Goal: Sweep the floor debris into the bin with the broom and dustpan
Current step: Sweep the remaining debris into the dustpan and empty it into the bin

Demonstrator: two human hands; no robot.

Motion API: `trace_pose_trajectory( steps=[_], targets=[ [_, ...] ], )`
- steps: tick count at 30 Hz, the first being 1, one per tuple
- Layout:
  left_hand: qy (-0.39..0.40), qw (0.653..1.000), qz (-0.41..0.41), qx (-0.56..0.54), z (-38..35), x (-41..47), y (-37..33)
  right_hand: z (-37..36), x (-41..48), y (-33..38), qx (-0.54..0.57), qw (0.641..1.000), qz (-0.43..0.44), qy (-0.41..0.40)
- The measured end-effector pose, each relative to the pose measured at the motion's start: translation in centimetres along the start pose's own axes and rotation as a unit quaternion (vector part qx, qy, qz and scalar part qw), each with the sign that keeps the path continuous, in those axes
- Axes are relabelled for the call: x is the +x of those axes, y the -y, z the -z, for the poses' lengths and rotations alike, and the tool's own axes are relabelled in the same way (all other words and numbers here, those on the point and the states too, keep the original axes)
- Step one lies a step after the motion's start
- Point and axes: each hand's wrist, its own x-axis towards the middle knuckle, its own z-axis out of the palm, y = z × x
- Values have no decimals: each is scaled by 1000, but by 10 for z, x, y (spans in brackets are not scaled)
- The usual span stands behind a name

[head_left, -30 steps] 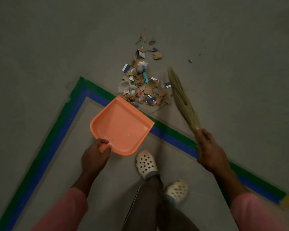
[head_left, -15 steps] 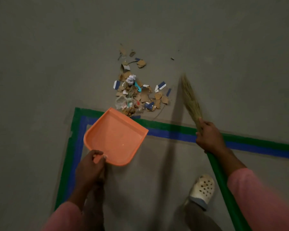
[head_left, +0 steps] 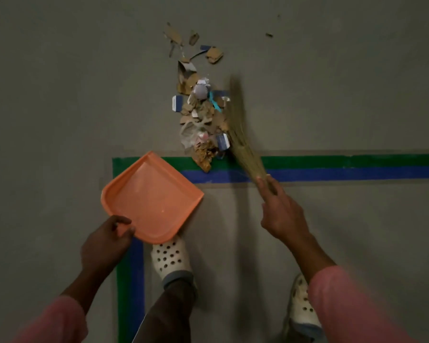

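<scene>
Grey floor [head_left: 60, 95]: broom [head_left: 243, 144], gripped by right hand [head_left: 282, 214], had swung against debris [head_left: 201, 125]; dustpan [head_left: 149, 196], clasped by left hand [head_left: 107, 243], remained empty, awaiting it.

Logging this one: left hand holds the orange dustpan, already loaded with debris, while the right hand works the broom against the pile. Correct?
Not quite. The head view shows the orange dustpan empty; the debris lies on the floor beyond its lip. The rest holds: the left hand holds the dustpan, and the right hand works the broom against the pile.
</scene>
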Motion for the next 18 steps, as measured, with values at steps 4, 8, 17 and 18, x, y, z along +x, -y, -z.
trace_pose_trajectory(
  steps=[4,8,17,18],
  targets=[
    [31,999,-28,27,11,37,-3,-2,-41,-10,42,991,16,-125],
    [26,998,-39,34,12,82,-18,5,-17,-36,47,984,-24,-172],
    [-7,994,-104,-17,-15,142,-42,-29,82,-7,16,998,-43,-46],
    [-8,994,-107,-21,-16,143,-44,-34,82,0,10,999,-24,-43]
  ],
)
